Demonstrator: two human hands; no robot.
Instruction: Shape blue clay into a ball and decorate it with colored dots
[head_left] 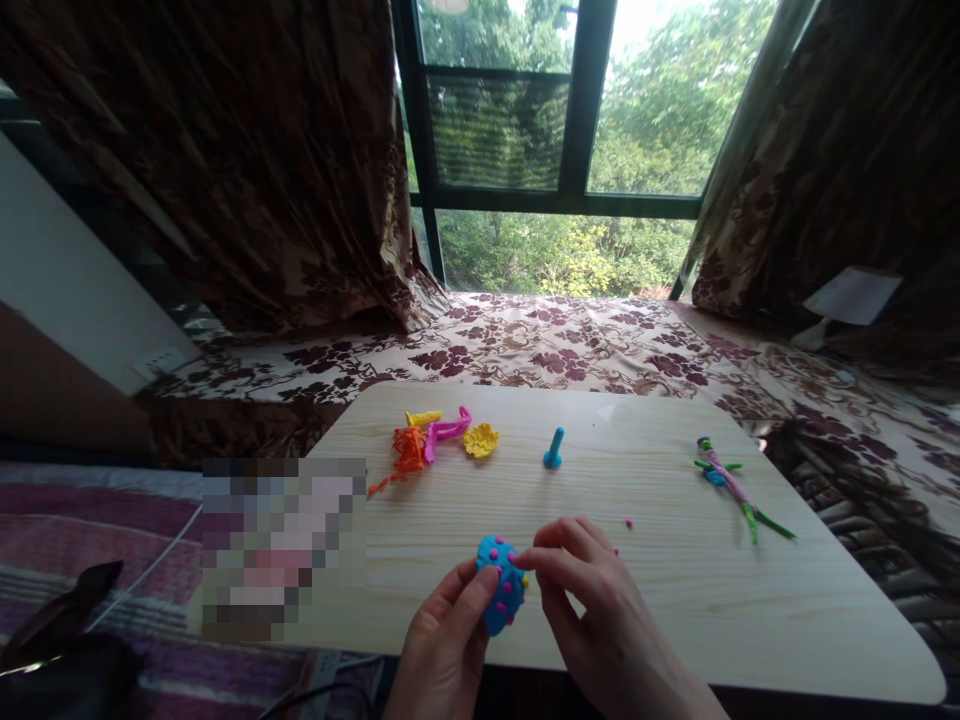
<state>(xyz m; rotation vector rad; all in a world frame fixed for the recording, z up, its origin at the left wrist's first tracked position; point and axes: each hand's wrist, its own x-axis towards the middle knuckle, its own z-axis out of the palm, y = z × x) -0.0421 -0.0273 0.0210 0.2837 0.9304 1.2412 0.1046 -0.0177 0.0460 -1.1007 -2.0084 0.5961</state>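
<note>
My left hand (450, 640) grips a lump of blue modelling clay (496, 625), its thumb across the front. Pink dots of clay are scattered over the lump's face, and a yellow bit (526, 581) shows at its right edge. The index fingertip of my right hand (589, 595) touches the lump near one of the upper pink dots. The fingers of that hand are bent and apart, with nothing visible held between them. A loose pink clay ball (629, 523) lies on the table beyond my right hand, and another shows partly beside my knuckles.
On the pale wooden table (787, 620) stands a blue clay stem (555, 448) on a round base. Orange clay (409, 450), pink clay (448, 430) and a yellow clay disc (481, 440) lie at back left. A pink-and-green clay figure (724, 470) lies right. A blurred patch covers the left edge.
</note>
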